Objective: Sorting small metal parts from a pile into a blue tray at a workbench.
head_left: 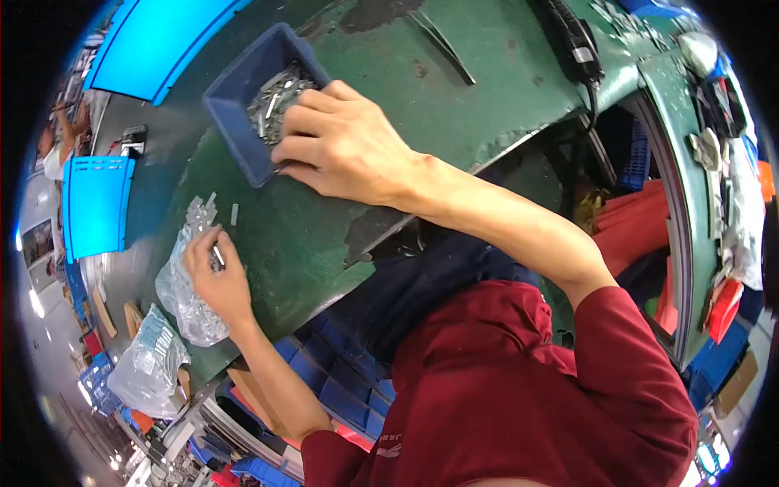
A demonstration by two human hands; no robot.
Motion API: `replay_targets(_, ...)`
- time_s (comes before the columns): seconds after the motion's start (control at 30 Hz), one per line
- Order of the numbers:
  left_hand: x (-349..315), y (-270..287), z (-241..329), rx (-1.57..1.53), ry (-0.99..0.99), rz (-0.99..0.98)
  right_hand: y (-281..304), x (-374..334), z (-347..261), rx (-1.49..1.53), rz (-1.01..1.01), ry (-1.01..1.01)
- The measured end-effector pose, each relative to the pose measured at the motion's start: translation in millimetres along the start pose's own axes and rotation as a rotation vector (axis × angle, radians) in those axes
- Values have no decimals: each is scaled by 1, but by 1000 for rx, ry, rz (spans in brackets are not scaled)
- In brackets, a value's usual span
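Note:
My left hand (217,280) is closed around a small shiny metal piece (217,258), beside a clear plastic bag (188,304) on the green tabletop. Small metal pieces (201,211) spill from the bag's far end, and a single one (234,214) lies apart to the right. My right hand (341,146) reaches over the near right side of a dark blue bin (231,122) that holds many loose metal pieces (280,97). Its fingers are curled together; a dark tip shows under them, but what they hold is mostly hidden.
Tweezers (445,49) lie on the green tabletop (503,89) beyond my right hand. A black corded tool (572,40) rests at the far right. Another plastic bag (150,365) sits at the left edge. Bright blue panels (97,203) stand at the left.

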State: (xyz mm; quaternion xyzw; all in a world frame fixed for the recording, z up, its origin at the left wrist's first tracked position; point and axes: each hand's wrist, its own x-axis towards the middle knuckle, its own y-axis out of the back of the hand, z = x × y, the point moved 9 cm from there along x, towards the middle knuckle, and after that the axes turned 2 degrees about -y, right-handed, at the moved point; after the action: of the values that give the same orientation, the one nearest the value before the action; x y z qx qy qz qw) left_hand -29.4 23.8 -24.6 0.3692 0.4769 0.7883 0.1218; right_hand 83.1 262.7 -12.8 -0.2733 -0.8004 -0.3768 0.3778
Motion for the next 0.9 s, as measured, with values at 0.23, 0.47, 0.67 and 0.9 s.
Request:
replay_targets(0.23, -5, 16, 40, -2, -136, 4, 9, 2, 1, -12, -17, -67)
replay_targets(0.47, 12, -1, 40, -18, -28, 30, 8, 7, 0, 5, -44, -86)
replay_targets(0.67, 42, 12, 27, 91, -6, 132, 6, 9, 1, -1, -64, -110)
replay_targets(0.9, 37, 7, -8, 26, 78, 18, 8, 9, 1, 13, -76, -119)
